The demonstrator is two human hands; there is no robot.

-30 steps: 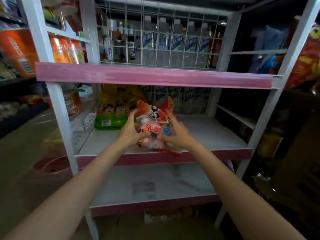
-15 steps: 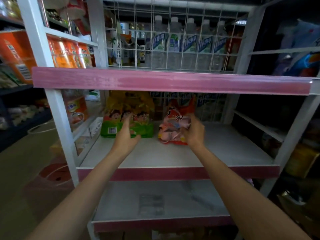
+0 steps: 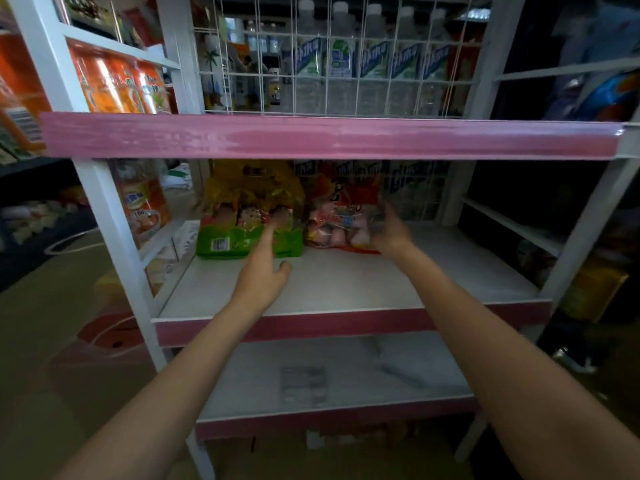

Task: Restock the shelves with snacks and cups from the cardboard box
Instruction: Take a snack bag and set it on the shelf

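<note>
Red bag now stands at the back of the middle shelf, beside the green bag; this item looks placed.

Left hand (image 3: 260, 276) has let go and points straight fingers at the crinkly green bag (image 3: 250, 216); the glossy, lumpy red bag (image 3: 341, 216) touches it, moved back from the shelf (image 3: 346, 289) edge, right hand (image 3: 389, 233) curled round its right side. Flat matt board, wire-grid back.

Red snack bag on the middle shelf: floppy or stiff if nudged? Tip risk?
The red snack bag looks like soft film over lumpy pieces, so probably floppy and light. It stands at the back, gripped by the right hand, and might slump forward once released.
</note>
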